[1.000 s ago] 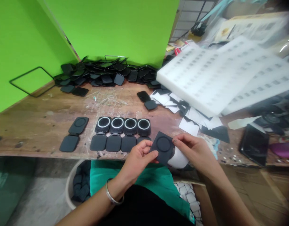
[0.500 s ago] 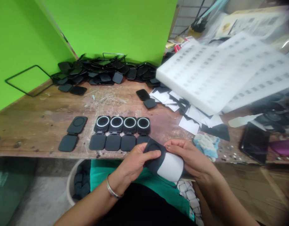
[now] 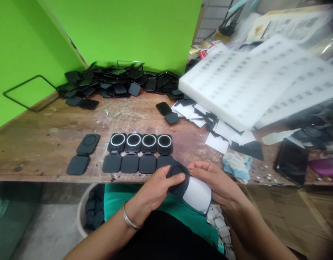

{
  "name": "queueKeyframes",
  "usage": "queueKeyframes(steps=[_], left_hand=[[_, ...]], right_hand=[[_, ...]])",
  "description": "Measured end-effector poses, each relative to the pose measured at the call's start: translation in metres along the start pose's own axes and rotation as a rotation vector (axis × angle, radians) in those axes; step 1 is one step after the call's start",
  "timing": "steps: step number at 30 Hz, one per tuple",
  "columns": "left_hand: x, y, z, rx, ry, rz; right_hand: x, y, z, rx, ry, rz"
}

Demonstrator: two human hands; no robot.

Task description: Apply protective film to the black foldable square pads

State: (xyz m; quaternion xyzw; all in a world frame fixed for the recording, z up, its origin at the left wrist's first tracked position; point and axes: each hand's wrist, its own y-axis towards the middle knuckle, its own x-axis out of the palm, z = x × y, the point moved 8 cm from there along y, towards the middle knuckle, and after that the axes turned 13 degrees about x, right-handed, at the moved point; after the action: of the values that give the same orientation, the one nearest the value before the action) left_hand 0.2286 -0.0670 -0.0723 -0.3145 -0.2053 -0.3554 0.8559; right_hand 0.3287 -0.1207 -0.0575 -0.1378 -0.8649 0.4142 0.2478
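Both hands hold one black square pad (image 3: 178, 176) with a round recess, its white backing sheet (image 3: 197, 194) curling away below it. My left hand (image 3: 157, 187), a metal bangle on its wrist, pinches the pad's left edge with thumb on top. My right hand (image 3: 213, 180) grips the pad's right side and the white backing. They hover over my lap at the table's front edge. Just ahead lies a row of several open black hinged cases (image 3: 140, 143) with white rings, and one more black case (image 3: 83, 153) further left.
A heap of black pads and frames (image 3: 120, 85) lies along the green wall. White foam trays (image 3: 237, 83) tilt at right over scattered white and black squares (image 3: 217, 131). A blue-white cloth (image 3: 236, 165) sits near my right hand. A bucket (image 3: 86, 213) of black pieces stands below.
The pad was tilted up showing its full face; it has since bent down toward my lap, and the white backing has come away from its underside. Both hands dropped slightly.
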Motion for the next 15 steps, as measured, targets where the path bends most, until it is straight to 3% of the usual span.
queueKeyframes(steps=[6, 11, 15], left_hand=[[0.014, -0.006, 0.011, 0.083, 0.094, -0.182], [0.011, -0.005, 0.008, 0.032, 0.114, -0.123], [0.013, -0.002, 0.017, 0.151, 0.154, -0.143]], right_hand=[[-0.013, -0.005, -0.018, -0.38, -0.551, 0.299], [-0.034, -0.014, -0.022, -0.479, -0.602, 0.43], [-0.049, -0.021, -0.021, -0.502, -0.667, 0.494]])
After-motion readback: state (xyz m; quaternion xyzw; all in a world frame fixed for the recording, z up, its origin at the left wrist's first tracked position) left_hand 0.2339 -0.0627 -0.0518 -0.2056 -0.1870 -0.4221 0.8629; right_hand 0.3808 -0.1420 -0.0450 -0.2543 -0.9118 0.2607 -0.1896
